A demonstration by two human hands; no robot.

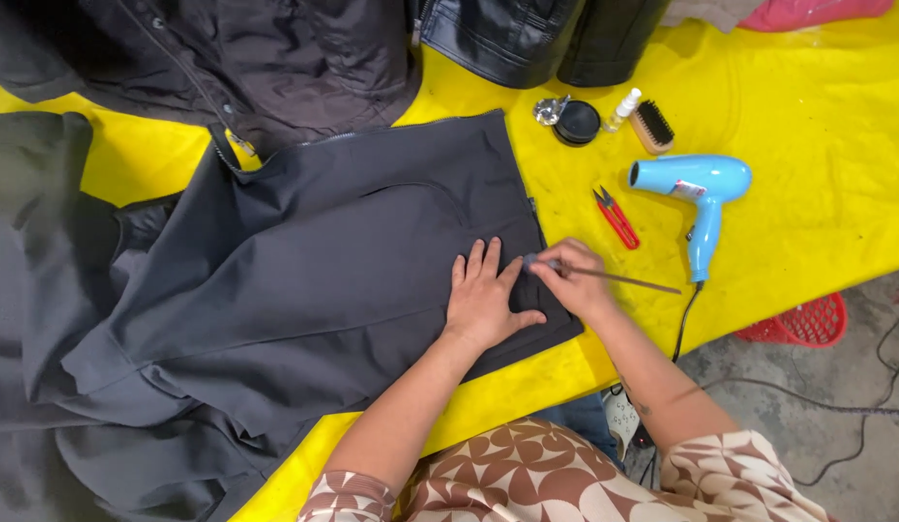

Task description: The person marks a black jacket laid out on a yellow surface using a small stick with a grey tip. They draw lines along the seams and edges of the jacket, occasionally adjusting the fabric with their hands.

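Observation:
A dark grey garment (314,251) lies spread flat on a yellow table cover (807,116). My left hand (485,295) presses flat on the garment near its right edge, fingers apart. My right hand (571,278) pinches a thin brush-like stick (618,278) whose tip touches the garment's zipper edge just beside my left fingers. The stick's handle points right over the yellow cover.
A blue hair dryer (699,193), red thread snips (616,217), a small wooden brush (652,127), a round black tin (576,123) and a small spray bottle (622,108) lie to the right. Black jackets (275,58) sit at the back. A red basket (802,324) is on the floor.

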